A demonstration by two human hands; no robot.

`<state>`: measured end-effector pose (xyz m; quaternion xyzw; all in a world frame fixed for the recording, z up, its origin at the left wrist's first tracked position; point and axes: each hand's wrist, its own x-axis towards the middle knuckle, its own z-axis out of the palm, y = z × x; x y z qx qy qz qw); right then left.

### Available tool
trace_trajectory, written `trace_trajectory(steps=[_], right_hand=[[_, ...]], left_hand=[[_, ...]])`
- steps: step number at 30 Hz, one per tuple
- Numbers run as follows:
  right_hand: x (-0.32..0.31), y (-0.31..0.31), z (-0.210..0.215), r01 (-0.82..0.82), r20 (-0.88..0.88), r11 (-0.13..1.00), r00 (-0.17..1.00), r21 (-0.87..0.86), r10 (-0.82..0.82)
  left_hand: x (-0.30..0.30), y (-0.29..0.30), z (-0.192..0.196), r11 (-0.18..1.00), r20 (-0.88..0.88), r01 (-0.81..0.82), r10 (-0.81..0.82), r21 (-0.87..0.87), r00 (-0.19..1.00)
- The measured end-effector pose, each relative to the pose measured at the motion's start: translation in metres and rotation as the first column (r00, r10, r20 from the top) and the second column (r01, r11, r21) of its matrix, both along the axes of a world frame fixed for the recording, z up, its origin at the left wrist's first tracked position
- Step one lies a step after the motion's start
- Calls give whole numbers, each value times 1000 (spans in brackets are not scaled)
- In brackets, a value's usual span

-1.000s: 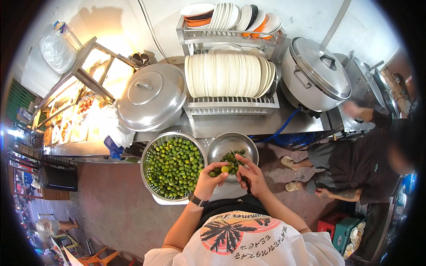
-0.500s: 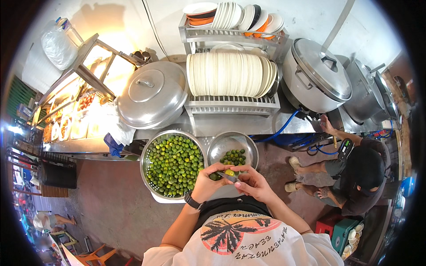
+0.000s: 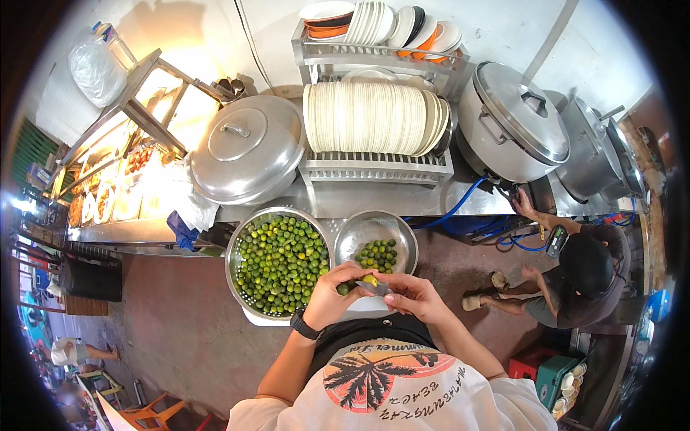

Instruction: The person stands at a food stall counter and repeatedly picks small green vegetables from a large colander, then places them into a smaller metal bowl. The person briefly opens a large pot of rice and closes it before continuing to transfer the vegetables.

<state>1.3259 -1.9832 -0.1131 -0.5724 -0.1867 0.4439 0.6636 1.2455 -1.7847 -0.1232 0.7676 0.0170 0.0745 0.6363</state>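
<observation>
My left hand (image 3: 329,298) is closed around a small green-yellow citrus fruit (image 3: 370,279), which shows a pale yellow patch. A small knife (image 3: 374,289) is gripped in my right hand (image 3: 417,296), its blade against the fruit between both hands. Much of the handle is hidden by the fingers. Beyond my left hand stands a large perforated metal colander (image 3: 233,269) full of small green citrus fruits (image 3: 284,262). Just past my fingers is a smaller metal bowl (image 3: 402,231) with a little pile of the same fruits (image 3: 377,255) in it.
Behind the bowls runs a steel counter (image 3: 338,207) with a large lidded pot (image 3: 248,154), a rack of plates (image 3: 374,118) and a big cooker (image 3: 503,136). Lit food trays (image 3: 129,205) stand at left. At right another person (image 3: 586,266) crouches beside a blue hose (image 3: 460,208).
The knife blade has turned and now shows its flat side more. My hands stay almost in place. The other person's legs and free hand have shifted.
</observation>
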Motion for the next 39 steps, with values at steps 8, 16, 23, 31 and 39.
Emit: trace_trajectory(steps=[8,16,23,31,39], right_hand=[[-6,-6,-24,104,-107,994,988,-44,-108],[6,8,-89,370,-431,911,803,-181,-412],[25,-8,-193,365,-680,844,503,-393,-534],[0,10,-56,352,-351,933,866,-79,-357],[-18,7,-6,261,-102,964,962,54,-254]], left_hand=[[-1,-13,-13,990,23,-23,20,137,1000],[-3,-10,-96,376,-453,-388,-100,-841,886],[-7,-2,-84,70,-362,-355,-229,-932,904],[-4,-12,-47,322,-255,-177,-218,-930,942],[-3,-20,-41,351,-212,-130,-203,-927,956]])
